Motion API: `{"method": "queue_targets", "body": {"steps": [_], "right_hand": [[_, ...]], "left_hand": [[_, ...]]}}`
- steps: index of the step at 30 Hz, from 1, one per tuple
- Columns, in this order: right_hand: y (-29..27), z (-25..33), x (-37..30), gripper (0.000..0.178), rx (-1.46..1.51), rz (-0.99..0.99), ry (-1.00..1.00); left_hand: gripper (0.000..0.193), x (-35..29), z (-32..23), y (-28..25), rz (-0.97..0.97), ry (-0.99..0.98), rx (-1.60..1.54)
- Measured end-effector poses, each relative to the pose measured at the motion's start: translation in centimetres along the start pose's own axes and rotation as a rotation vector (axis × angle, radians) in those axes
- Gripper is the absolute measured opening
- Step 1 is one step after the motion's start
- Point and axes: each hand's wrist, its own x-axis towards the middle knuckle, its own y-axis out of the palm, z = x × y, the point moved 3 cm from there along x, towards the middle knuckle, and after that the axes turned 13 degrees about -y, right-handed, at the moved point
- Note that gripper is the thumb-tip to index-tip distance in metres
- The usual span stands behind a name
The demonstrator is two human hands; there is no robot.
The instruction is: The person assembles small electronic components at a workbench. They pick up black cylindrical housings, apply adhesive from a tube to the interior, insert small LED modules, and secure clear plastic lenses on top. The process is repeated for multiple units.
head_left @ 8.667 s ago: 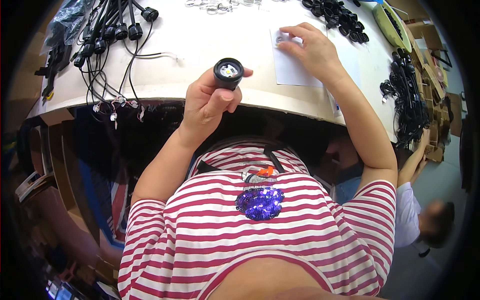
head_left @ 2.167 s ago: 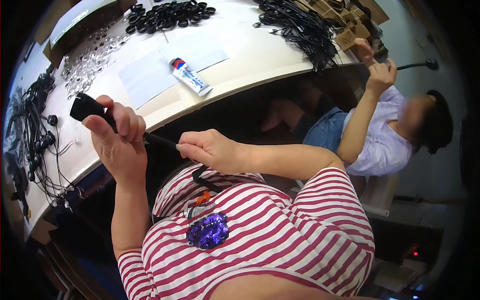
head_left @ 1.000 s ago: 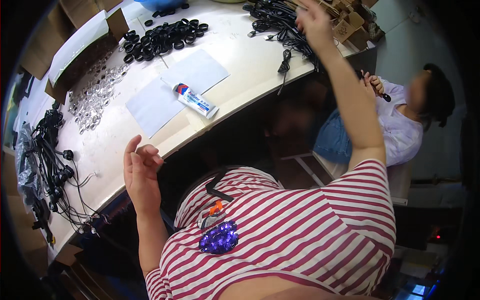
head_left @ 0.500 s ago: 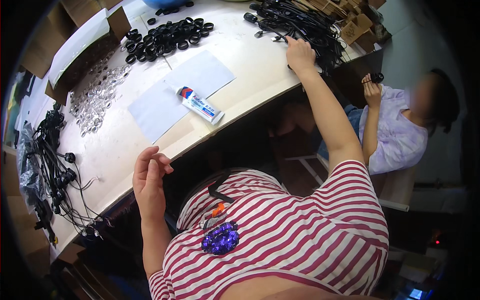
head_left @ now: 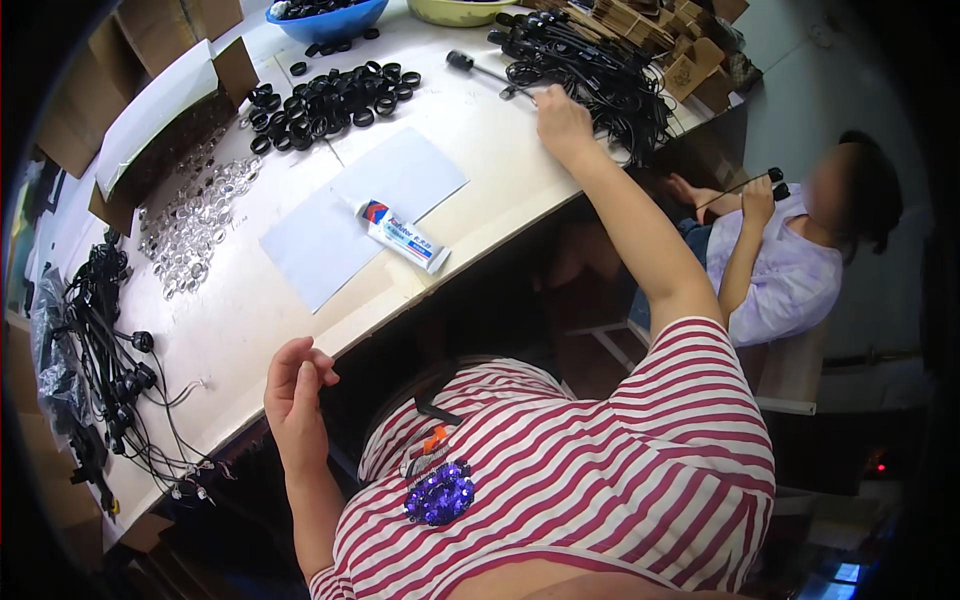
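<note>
My right hand (head_left: 565, 122) is closed on a black cable (head_left: 492, 75) at the far side of the table. The cable's thick cylindrical end points left, clear of the big heap of black cables (head_left: 590, 75) beside the hand. My left hand (head_left: 297, 392) hovers by the table's front edge, fingers loosely bent and apart, holding nothing. Between the hands, a white and blue tube of glue (head_left: 405, 238) lies on sheets of white paper (head_left: 320, 245), its nozzle pointing to the far left.
Black rings (head_left: 330, 105) lie scattered at the back, near a blue basin (head_left: 330, 20) and a yellow basin (head_left: 460, 10). Clear discs (head_left: 195, 225) spread beside a cardboard box (head_left: 160, 130). More black cables (head_left: 115, 360) lie left. A co-worker (head_left: 780, 260) sits at right, holding a cable.
My right hand has moved left from the heap, drawing the black cable out with its cylindrical end leading. My left hand has dropped slightly. The co-worker's hands have shifted.
</note>
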Motion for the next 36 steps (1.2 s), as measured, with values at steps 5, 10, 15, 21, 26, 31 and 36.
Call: {"method": "queue_targets", "body": {"steps": [5, 10, 15, 21, 26, 31, 36], "right_hand": [[-0.3, 1.9, -0.9, 0.021, 0.128, -0.075, -0.229], [-1.1, -1.0, -0.3, 0.039, -0.183, -0.179, -0.012], [-0.3, -2.0, -1.1, 0.040, -0.274, -0.174, -0.119], [0.4, -0.3, -1.2, 0.039, -0.108, -0.003, -0.127], [0.9, -0.4, -0.7, 0.032, -0.127, 0.077, -0.085], [-1.1, 0.0, -1.4, 0.036, -0.189, -0.061, -0.048], [-5.5, 11.0, -2.1, 0.037, 0.164, -0.332, -0.363]], "left_hand": [[0.024, -0.2, 0.3, -0.2, -0.015, 0.003, -0.010], [0.024, -0.1, -0.2, 0.1, 0.006, -0.015, 0.002], [0.024, -0.1, 0.0, -0.2, 0.009, -0.025, -0.016], [0.023, 0.1, 0.2, 0.2, -0.005, -0.051, -0.026], [0.025, -0.2, 0.1, 0.4, 0.008, -0.042, 0.017], [0.026, -0.9, -0.6, -0.2, 0.028, 0.005, 0.034], [0.028, -1.6, -1.6, -3.4, -0.126, 0.101, 0.049]]}}
